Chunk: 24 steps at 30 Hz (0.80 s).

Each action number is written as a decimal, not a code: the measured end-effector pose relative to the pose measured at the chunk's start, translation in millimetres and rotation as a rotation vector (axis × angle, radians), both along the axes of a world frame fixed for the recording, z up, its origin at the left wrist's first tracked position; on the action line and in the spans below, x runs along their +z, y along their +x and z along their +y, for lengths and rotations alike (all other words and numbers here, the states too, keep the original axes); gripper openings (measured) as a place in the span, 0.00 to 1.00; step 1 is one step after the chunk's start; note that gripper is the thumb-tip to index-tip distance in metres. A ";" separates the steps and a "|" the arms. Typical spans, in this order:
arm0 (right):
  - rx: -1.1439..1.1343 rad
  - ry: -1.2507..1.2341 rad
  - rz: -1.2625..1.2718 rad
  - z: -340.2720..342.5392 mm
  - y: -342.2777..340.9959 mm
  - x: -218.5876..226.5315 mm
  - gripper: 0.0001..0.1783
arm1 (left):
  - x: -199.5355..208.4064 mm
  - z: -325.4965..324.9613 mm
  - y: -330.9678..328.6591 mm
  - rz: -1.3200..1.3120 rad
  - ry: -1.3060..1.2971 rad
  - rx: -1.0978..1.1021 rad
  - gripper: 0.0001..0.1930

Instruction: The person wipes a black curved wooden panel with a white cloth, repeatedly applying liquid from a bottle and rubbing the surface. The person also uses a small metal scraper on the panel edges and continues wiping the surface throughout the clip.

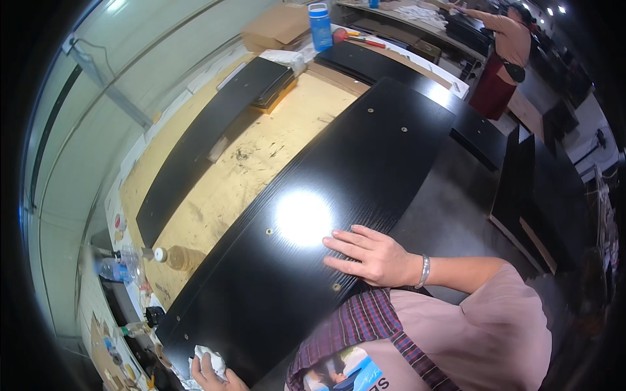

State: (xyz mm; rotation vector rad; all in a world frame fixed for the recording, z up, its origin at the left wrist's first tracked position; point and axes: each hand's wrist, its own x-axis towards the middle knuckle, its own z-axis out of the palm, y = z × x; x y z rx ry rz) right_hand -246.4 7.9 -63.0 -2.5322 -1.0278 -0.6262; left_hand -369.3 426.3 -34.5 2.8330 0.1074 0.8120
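A person leans over a bench (261,166) with a yellowish, stained top, where a broad black wood-grain panel (261,300) lies flat, slanting from the bench's near left corner toward its far right. The right hand (370,255), a silver bracelet (425,270) at its wrist, rests palm down near the middle of the panel's right edge; its fingers are extended and slightly spread, so the panel lies directly beneath them, with a brass-coloured insert (336,287) just off toward the person. The left hand (218,381) is at the panel's near end, its fingers curled around a crumpled white wad (210,357) that sits between them and the black surface; the lower border cuts this hand off, and whether the wad is cloth or paper cannot be told. Across the panel, a curved black board (189,146) runs along the bench's left edge, its far end propped on a low stack (274,98). A white-capped bottle of amber liquid (186,259) is just beside the panel's left edge, nearer the left hand. At the bench's far edge a blue bottle (320,27) stands beside a cardboard box (274,26). Well apart, beyond the far right corner, a co-worker (512,42) reaches over another table.
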 end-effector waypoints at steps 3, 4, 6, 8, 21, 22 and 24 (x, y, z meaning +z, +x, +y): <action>0.010 -0.004 0.025 -21.0 -11.1 -1.9 0.23 | -4.3 3.1 2.4 -0.023 0.024 -0.021 0.26; -0.055 0.006 0.039 -34.1 -15.5 -10.1 0.23 | -3.7 3.3 2.4 -0.033 0.032 -0.029 0.25; -0.239 -0.002 0.004 -70.9 -12.4 -8.5 0.23 | -3.3 3.5 0.4 -0.040 0.065 -0.011 0.25; -0.579 -0.075 -0.154 -117.2 -2.5 -6.5 0.23 | -2.6 4.4 -0.9 -0.045 0.085 -0.013 0.24; -0.548 0.081 0.082 -206.1 127.4 21.3 0.27 | 61.5 -127.5 103.9 0.115 -0.328 -0.657 0.29; -0.689 -0.008 0.141 -209.8 144.2 14.2 0.29 | 59.7 -157.6 124.3 0.127 -0.283 -0.842 0.30; -0.863 -0.120 0.246 -198.7 162.8 9.8 0.32 | 53.1 -221.1 145.9 0.201 -0.219 -1.082 0.32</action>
